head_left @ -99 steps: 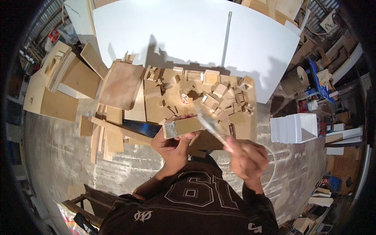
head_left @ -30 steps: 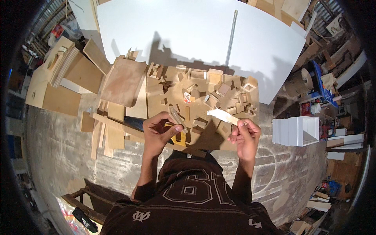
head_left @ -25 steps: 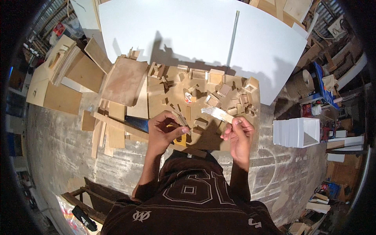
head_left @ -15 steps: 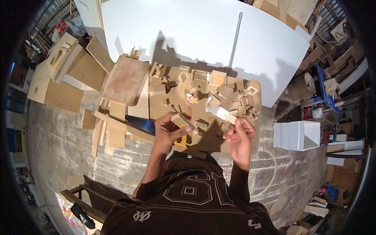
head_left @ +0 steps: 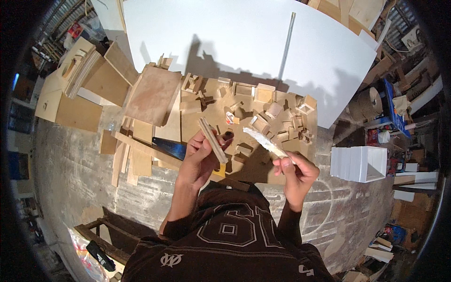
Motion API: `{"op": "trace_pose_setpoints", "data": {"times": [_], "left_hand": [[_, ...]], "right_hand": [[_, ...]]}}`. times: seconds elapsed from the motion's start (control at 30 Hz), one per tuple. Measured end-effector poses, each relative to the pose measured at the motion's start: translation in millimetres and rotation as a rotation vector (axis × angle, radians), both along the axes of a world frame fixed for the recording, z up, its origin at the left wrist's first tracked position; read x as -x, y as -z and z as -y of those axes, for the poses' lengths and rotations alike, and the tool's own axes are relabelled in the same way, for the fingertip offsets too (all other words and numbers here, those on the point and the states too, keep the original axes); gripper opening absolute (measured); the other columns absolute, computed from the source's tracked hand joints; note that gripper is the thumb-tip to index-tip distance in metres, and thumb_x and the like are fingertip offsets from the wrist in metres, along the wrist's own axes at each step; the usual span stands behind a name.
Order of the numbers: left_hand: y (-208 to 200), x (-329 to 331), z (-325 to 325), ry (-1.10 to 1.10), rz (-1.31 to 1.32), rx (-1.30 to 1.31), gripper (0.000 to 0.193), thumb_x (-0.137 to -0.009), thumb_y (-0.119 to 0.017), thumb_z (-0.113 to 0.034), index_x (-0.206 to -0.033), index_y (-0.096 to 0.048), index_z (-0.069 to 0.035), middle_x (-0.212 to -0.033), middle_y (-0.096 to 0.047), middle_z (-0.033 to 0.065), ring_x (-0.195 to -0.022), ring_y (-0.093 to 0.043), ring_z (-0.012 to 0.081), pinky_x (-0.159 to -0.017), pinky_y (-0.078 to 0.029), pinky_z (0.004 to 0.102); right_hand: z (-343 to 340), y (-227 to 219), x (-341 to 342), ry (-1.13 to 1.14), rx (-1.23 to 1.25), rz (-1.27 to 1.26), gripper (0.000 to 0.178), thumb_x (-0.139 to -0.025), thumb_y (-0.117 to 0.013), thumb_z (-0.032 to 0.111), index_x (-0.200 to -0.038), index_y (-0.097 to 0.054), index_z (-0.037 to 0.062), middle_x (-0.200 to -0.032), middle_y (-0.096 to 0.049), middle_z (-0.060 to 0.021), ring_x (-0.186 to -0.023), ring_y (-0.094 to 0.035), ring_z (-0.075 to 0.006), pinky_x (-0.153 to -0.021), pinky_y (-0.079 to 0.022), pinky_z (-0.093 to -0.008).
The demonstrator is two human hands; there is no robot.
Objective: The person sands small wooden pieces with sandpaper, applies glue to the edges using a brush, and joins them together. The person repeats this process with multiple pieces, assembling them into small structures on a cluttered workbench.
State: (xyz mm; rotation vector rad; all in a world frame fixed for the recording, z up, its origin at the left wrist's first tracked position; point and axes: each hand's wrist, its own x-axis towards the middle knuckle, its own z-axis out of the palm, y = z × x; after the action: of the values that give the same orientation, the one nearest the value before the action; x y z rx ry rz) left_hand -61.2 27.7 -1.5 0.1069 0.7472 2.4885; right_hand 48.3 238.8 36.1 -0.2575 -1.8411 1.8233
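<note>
My left hand (head_left: 193,160) is closed round a small wooden piece (head_left: 213,141) and holds it tilted, a grooved or layered narrow edge showing. In my right hand (head_left: 299,175) a thin flat stick (head_left: 277,149) is pinched near its lower end. White paste (head_left: 257,137) coats the stick's other end, which points toward the held piece but stays apart from it. Both hands are above the near part of a brown work board (head_left: 268,175). Beyond them on the board lies a small red and white item (head_left: 229,118), too small to make out.
Several small wooden box-like pieces (head_left: 264,93) stand across the board. At left are a wide wooden panel (head_left: 152,96), wood strips (head_left: 141,145) and a handsaw (head_left: 170,148) with a yellow handle (head_left: 219,170). A large white sheet (head_left: 244,37) lies beyond; a white box (head_left: 359,163) stands right.
My left hand has turned the wooden piece steeper, so its narrow edge now shows. My right hand has moved slightly right and nearer me, with the coated stick still in it.
</note>
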Motion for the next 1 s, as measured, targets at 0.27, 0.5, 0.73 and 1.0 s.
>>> {"op": "trace_pose_setpoints", "data": {"times": [0.27, 0.5, 0.73, 1.0], "left_hand": [[-26, -4, -16, 0.082, 0.081, -0.389, 0.022, -0.098, -0.054, -0.044, -0.097, -0.068, -0.027, -0.076, -0.070, -0.0139, -0.125, -0.050, 0.0228, -0.119, -0.008, 0.0687], [-21, 6, -15, 0.123, -0.125, -0.447, 0.014, -0.087, -0.064, -0.045, -0.080, -0.073, -0.037, -0.133, -0.053, -0.0056, -0.135, -0.040, 0.0247, -0.120, -0.006, 0.0693], [-20, 10, -14, 0.103, -0.193, -0.506, 0.004, -0.082, -0.074, -0.036, -0.079, -0.075, -0.033, -0.123, -0.053, -0.0039, -0.134, -0.039, 0.0214, -0.121, -0.021, 0.0563], [-6, 10, -6, 0.113, -0.229, -0.487, 0.008, -0.072, -0.081, -0.038, -0.073, -0.074, -0.035, -0.121, -0.055, -0.0072, -0.131, -0.041, 0.0210, -0.120, -0.017, 0.0570]], "right_hand": [[22, -27, -12, 0.006, -0.427, -0.185, 0.026, -0.073, -0.080, -0.005, -0.099, -0.076, -0.0007, -0.079, -0.073, -0.0146, -0.066, -0.073, -0.0209, -0.055, -0.056, -0.0267], [30, -37, -7, -0.045, -0.671, -0.352, 0.042, -0.065, -0.084, -0.002, -0.106, -0.075, 0.0007, -0.077, -0.071, -0.0104, -0.060, -0.067, -0.0182, -0.053, -0.052, -0.0262], [16, -32, -6, -0.137, -0.853, -0.466, 0.033, -0.071, -0.081, -0.001, -0.103, -0.076, 0.0027, -0.077, -0.068, -0.0075, -0.058, -0.066, -0.0152, -0.050, -0.053, -0.0260], [32, -40, 9, -0.204, -0.817, -0.420, 0.030, -0.071, -0.083, 0.000, -0.100, -0.076, 0.0005, -0.079, -0.068, -0.0078, -0.055, -0.065, -0.0166, -0.046, -0.052, -0.0275]]}}
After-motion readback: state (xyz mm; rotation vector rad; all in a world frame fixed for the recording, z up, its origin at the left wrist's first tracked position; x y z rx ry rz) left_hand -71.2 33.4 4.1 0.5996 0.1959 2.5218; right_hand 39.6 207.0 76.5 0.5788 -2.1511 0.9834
